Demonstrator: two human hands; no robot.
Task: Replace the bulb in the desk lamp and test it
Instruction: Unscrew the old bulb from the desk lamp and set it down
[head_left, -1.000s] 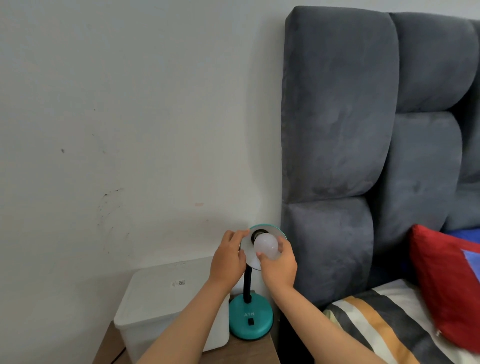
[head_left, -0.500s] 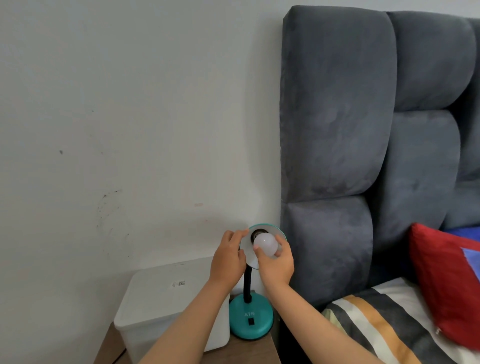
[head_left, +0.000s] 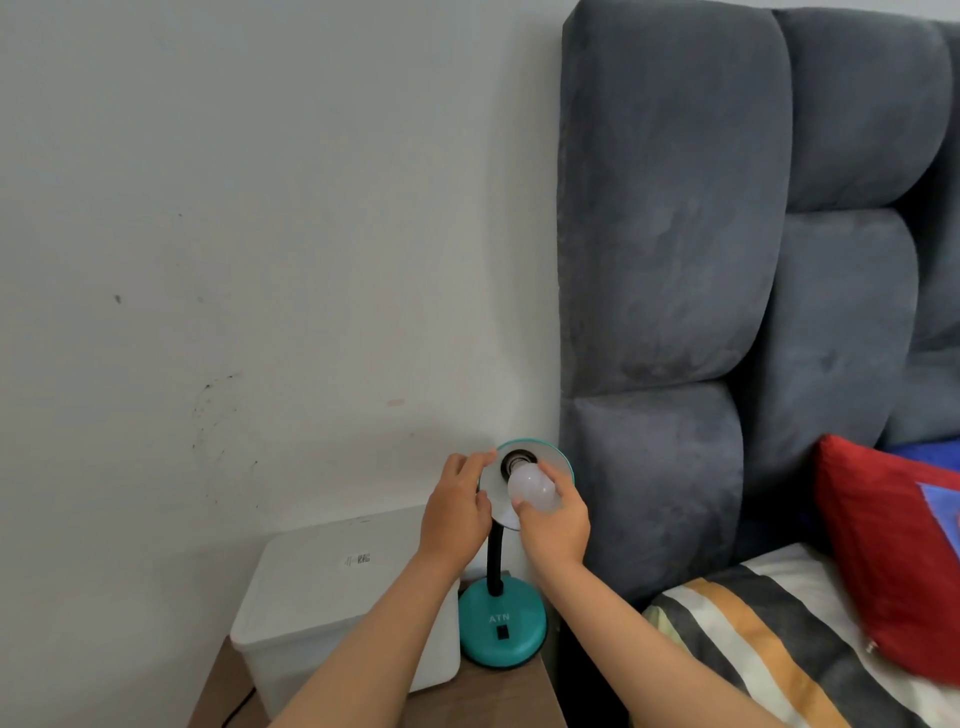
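A person's left hand (head_left: 457, 512) grips the lamp shade (head_left: 563, 464) while right-hand fingers (head_left: 553, 474) clasp the bulb (head_left: 530, 490) at its socket (head_left: 518, 459), best turned gently, kept square to the threads.

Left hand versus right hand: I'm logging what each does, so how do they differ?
The left hand holds the lamp shade by its rim; the right hand closes its grip on the white bulb at the socket. The left sits toward the wall, the right toward the headboard. Both are bare and raised above the teal base.
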